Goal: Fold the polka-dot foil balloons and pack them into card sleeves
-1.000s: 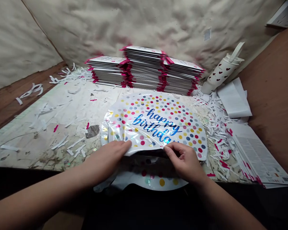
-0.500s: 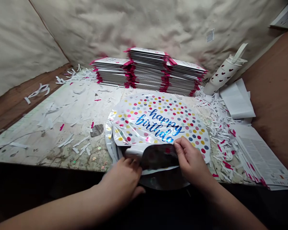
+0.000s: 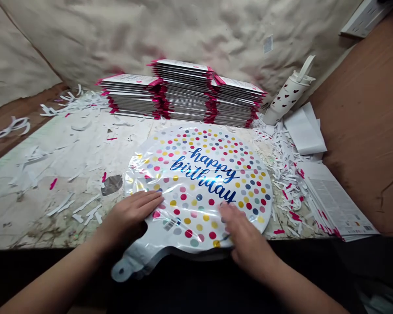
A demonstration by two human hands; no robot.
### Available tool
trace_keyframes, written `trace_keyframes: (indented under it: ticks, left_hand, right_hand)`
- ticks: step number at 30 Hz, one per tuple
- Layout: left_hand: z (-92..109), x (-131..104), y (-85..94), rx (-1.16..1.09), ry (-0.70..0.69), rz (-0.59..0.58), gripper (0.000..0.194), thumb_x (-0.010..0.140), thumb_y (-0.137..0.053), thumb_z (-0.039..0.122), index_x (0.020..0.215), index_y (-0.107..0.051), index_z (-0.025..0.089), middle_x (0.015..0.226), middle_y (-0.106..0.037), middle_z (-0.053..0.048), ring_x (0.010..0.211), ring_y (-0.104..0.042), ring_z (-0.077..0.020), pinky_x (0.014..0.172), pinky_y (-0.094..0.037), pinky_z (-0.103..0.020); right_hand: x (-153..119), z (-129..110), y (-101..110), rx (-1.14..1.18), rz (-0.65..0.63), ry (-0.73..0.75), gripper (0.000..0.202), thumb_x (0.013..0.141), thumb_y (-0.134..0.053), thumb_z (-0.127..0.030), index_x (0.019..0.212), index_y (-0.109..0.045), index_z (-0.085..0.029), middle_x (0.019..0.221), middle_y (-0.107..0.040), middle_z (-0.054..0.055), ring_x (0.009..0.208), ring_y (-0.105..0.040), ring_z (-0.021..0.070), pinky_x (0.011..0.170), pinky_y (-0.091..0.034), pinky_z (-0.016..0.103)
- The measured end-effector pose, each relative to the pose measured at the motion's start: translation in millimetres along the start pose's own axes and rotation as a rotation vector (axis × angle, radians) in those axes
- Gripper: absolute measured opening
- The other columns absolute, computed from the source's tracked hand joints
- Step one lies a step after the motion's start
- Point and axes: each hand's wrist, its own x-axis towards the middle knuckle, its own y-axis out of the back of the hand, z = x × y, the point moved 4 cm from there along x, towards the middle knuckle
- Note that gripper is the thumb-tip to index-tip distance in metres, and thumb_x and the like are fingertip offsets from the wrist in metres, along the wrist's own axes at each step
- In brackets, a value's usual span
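Observation:
A flat, deflated foil balloon with coloured dots and blue "happy birthday" lettering lies face up before me, its tail hanging past the table's front edge at lower left. Edges beneath it suggest more foil balloons underneath. My left hand rests on its left side, fingers laid out flat. On the lower right part of the print lies my right hand, its fingers extended and slightly blurred. Neither hand grips anything.
Stacks of pink-edged flat packets stand along the back. A tumbler with hearts leans at back right beside folded white paper. Printed cards lie at the right edge. Paper strips litter the table.
The balloon's near edge, folded up half a second ago, now lies flat with the full lettering showing. Both hands have let go of the foil and rest on top. The view has shifted right.

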Motion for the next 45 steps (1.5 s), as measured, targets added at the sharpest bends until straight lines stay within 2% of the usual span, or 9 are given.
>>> trace_keyframes:
  ticks: [4,13,20,25,28,33,39,41,45]
  left_hand:
    - [-14.9,-10.0,5.9,-0.044,0.001,0.021,0.042,0.084,-0.036,0.016,0.122,-0.055,0.022,0.127,-0.055,-0.006,0.118,-0.049,-0.0215,0.102,-0.037,-0.037]
    - [-50.4,21.0,13.9,-0.161,-0.004,-0.189,0.043,0.081,-0.043,0.025,0.123,-0.055,0.028,0.133,-0.049,-0.001,0.122,-0.045,-0.0224,0.104,-0.034,-0.036]
    - [-100.0,79.4,29.3,-0.339,0.612,-0.254,0.047,0.085,-0.031,0.050,0.092,-0.064,0.017,0.081,-0.068,-0.006,0.076,-0.064,-0.0255,0.066,-0.051,-0.034]
    - [-57.9,94.9,37.4,0.128,0.477,0.119,0.055,0.088,-0.029,0.046,0.123,-0.047,0.008,0.120,-0.054,-0.021,0.112,-0.048,-0.0345,0.091,-0.038,-0.047]
    - [-7.8,83.7,17.2,0.112,0.150,0.032,0.065,0.086,-0.034,0.053,0.135,-0.037,0.010,0.141,-0.035,-0.017,0.130,-0.030,-0.0315,0.103,-0.028,-0.045]
    - [15.8,68.2,-10.4,0.049,0.130,-0.202,0.080,0.080,-0.033,0.067,0.141,-0.026,0.016,0.147,-0.023,-0.013,0.134,-0.016,-0.0376,0.104,-0.018,-0.055]
    - [7.7,69.5,-14.8,0.062,0.165,-0.203,0.079,0.077,-0.035,0.069,0.141,-0.023,0.024,0.148,-0.018,-0.011,0.133,-0.008,-0.0437,0.098,-0.013,-0.066]
    - [6.5,70.0,-13.4,0.073,0.172,-0.218,0.080,0.077,-0.034,0.069,0.141,-0.023,0.023,0.148,-0.018,-0.011,0.133,-0.008,-0.0443,0.098,-0.013,-0.067]
    - [15.6,84.3,-5.1,0.052,0.208,-0.278,0.080,0.076,-0.033,0.070,0.139,-0.031,0.021,0.147,-0.024,-0.014,0.132,-0.014,-0.0449,0.096,-0.018,-0.066]
  right_hand:
    - [-19.3,78.7,9.6,-0.235,0.086,-0.309,0.065,0.075,-0.035,-0.002,0.139,-0.028,-0.010,0.134,-0.046,0.016,0.123,-0.043,0.0265,0.100,-0.040,0.045]
    - [4.1,144.5,30.9,0.178,-0.067,-0.253,0.046,0.080,-0.048,-0.022,0.126,-0.050,-0.021,0.136,-0.045,0.006,0.126,-0.040,0.0233,0.106,-0.032,0.045]
    - [74.5,196.7,56.0,0.670,-0.019,-0.642,0.035,0.077,-0.049,-0.050,0.077,-0.063,-0.018,0.073,-0.068,0.005,0.072,-0.063,0.0213,0.065,-0.051,0.032]
    - [105.1,207.3,48.8,0.555,0.037,-0.693,0.038,0.074,-0.048,-0.057,0.069,-0.054,-0.019,0.059,-0.058,-0.001,0.053,-0.052,0.0135,0.048,-0.041,0.024]
    - [112.6,216.7,51.4,0.423,0.048,-0.722,0.039,0.073,-0.050,-0.057,0.066,-0.053,-0.019,0.056,-0.054,-0.001,0.054,-0.051,0.0146,0.049,-0.040,0.025]
    - [138.1,182.1,64.9,0.058,0.201,-0.718,0.052,0.071,-0.060,-0.050,0.107,-0.056,-0.013,0.098,-0.061,0.018,0.098,-0.052,0.0351,0.080,-0.040,0.047]
    - [151.9,31.6,3.4,-0.083,-0.086,0.017,0.068,0.085,-0.036,-0.058,0.138,-0.032,-0.016,0.144,-0.031,0.009,0.133,-0.025,0.0242,0.108,-0.021,0.040]
    - [132.8,31.0,-13.0,-0.096,-0.187,0.044,0.070,0.086,-0.031,-0.058,0.140,-0.027,-0.014,0.147,-0.025,0.009,0.135,-0.020,0.0230,0.110,-0.016,0.042]
    - [74.9,103.4,2.8,-0.293,0.033,-0.457,0.060,0.092,-0.026,-0.043,0.136,-0.032,-0.002,0.140,-0.034,0.020,0.131,-0.028,0.0306,0.106,-0.022,0.049]
